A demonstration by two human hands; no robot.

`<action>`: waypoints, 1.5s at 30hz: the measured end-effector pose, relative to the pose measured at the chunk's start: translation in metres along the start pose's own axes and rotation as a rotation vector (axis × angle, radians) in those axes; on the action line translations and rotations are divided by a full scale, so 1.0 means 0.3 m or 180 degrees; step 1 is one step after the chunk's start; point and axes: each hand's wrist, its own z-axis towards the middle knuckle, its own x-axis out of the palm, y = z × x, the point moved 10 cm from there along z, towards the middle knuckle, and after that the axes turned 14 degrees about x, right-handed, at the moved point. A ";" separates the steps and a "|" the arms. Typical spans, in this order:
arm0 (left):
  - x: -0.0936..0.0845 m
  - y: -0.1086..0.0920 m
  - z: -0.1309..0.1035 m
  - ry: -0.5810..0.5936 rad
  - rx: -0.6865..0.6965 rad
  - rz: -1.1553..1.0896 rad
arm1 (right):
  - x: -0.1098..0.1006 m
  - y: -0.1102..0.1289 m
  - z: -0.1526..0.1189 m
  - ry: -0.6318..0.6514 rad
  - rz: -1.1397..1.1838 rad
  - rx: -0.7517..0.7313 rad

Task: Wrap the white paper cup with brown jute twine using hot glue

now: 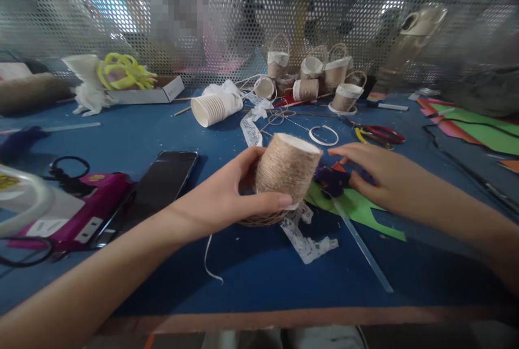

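Observation:
My left hand is wrapped round a twine-covered paper cup, which is tilted with its white base turned up. Under the cup shows part of a coil of brown twine, and a strip of white lace trails out to the right. My right hand has thumb and forefinger apart beside a dark blue glue gun with an orange tip. Whether the fingers touch the gun is hard to tell. A translucent glue stick sticks out of its rear, over a sheet of green paper.
Small twine baskets with handles stand at the back by a perforated metal screen. Nearer lie stacked paper cups, red-and-yellow scissors and a white ring. To the left are a phone and a magenta power strip.

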 end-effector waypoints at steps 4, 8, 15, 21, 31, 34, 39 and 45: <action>-0.009 0.010 0.003 -0.0233 -0.0179 -0.0438 | 0.029 -0.062 -0.014 0.0173 0.0003 0.0064; -0.017 0.027 0.004 -0.0365 -0.0230 -0.0517 | 0.046 -0.039 -0.035 0.0313 0.0040 -0.0049; -0.016 0.062 -0.006 -0.0357 -0.0388 -0.0521 | 0.055 -0.009 -0.025 0.0406 0.0037 0.0070; -0.028 0.084 -0.020 -0.0458 -0.0598 -0.0315 | 0.024 -0.042 -0.015 0.0236 0.0203 0.0465; -0.036 0.017 0.000 -0.0463 -0.0142 -0.0227 | -0.121 -0.053 -0.013 -0.0722 0.1323 0.1055; -0.052 -0.008 0.003 -0.0558 0.0091 0.0001 | -0.140 -0.011 -0.025 -0.0763 0.1868 0.0987; -0.055 -0.036 0.007 -0.0455 0.0503 0.0642 | -0.132 0.007 -0.031 -0.0674 0.2019 0.1062; -0.041 -0.031 0.007 -0.0440 0.0579 0.0817 | -0.120 -0.010 -0.058 -0.0767 0.2635 0.1094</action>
